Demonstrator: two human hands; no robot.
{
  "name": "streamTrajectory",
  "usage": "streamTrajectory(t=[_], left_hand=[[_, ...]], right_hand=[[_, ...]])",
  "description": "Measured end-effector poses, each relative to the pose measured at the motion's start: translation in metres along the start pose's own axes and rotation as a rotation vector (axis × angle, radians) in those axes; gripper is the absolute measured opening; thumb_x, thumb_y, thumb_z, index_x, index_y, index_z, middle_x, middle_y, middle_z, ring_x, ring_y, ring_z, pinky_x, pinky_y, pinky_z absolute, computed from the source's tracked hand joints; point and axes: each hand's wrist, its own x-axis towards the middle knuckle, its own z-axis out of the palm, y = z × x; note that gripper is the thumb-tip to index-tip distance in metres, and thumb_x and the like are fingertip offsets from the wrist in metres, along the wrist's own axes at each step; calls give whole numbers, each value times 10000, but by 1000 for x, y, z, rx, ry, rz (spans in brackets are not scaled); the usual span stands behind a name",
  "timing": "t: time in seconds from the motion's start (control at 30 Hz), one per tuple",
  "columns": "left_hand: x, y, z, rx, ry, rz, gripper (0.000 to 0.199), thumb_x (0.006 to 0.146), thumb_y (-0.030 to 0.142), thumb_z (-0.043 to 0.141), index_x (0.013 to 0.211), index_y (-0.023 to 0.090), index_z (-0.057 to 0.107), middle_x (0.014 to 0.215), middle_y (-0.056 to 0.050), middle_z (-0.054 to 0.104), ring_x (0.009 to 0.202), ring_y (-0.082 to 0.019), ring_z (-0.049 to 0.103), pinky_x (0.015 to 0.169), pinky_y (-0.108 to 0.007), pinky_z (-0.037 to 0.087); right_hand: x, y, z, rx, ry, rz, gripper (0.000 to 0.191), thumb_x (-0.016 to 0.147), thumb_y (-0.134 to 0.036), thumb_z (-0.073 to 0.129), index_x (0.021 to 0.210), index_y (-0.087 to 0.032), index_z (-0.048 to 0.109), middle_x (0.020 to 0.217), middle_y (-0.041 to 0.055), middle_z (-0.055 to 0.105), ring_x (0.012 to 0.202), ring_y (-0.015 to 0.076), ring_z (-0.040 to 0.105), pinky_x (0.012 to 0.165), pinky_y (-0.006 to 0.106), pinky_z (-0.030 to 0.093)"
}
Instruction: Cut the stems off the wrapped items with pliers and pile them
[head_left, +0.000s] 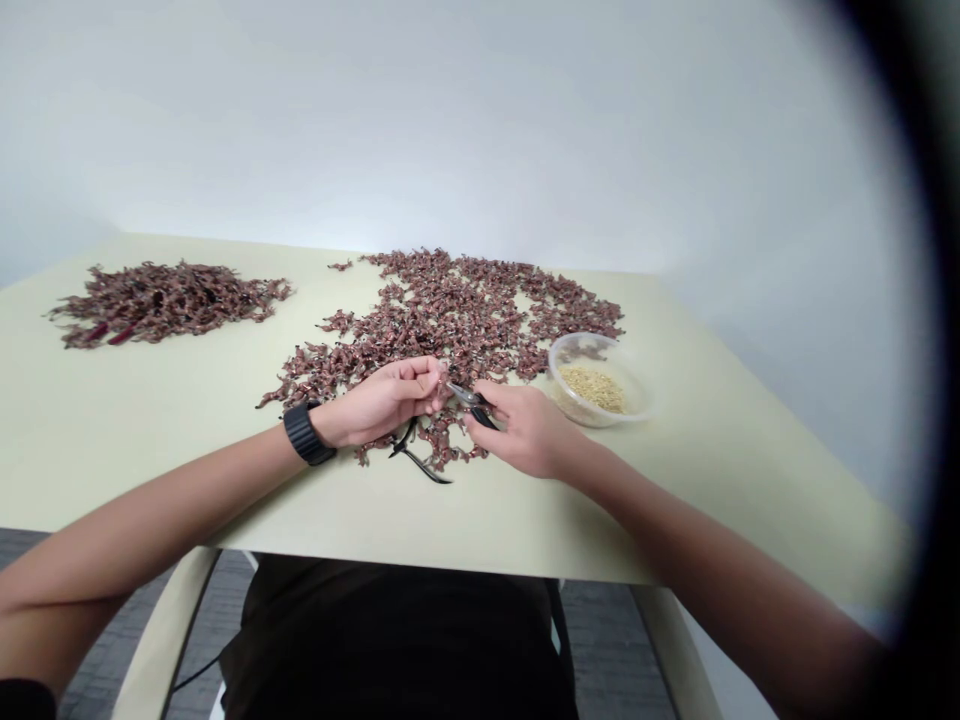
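Your right fingers (496, 394) clasped the pliers (469, 396), nose at a small piece (445, 384) that your left fingers (417, 384) pinched beside the pile (465, 310).

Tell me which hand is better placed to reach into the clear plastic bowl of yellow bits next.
The right hand, probably: it is nearer the clear plastic bowl than the left hand is, though the pliers in its grip might get in the way.
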Motion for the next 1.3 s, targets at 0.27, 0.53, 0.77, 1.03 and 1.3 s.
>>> streamTrajectory(t=[0.27,0.53,0.77,1.03,1.3], left_hand=[[-4,8,6,812,171,458,313,923,397,713,1179,220,747,1270,-110,656,1156,-242,601,1013,-357,464],[-10,12,13,1115,151,392,328,988,407,611,1226,202,706,1059,-56,754,877,-187,681,813,-272,480],[-5,6,11,940,68,311,299,1022,429,541,1057,168,683,915,-49,689,754,-151,585,678,-249,422],[-4,11,9,1062,120,415,312,1003,386,581,1243,209,674,1086,-71,710,886,-194,623,817,-289,458],[-4,14,-3,1211,131,474,329,974,370,615,1248,200,681,1256,-145,638,1179,-292,566,1049,-395,399]], right_hand=[[4,4,-2,63,26,53,279,943,-395,570,772,-224,431,626,-48,476,579,126,414,576,291,259],[1,1,2,186,-50,99,242,971,-395,546,809,-220,507,653,-32,574,567,130,442,559,289,263],[1,0,2,209,-46,116,228,949,-391,572,808,-220,517,661,-19,582,586,146,464,561,292,277],[3,-6,-1,355,-139,109,215,958,-339,533,789,-206,527,700,-25,567,648,142,478,618,288,345],[3,-6,-2,703,-367,359,269,947,-453,548,828,-225,467,658,-55,349,547,111,298,472,273,193]])
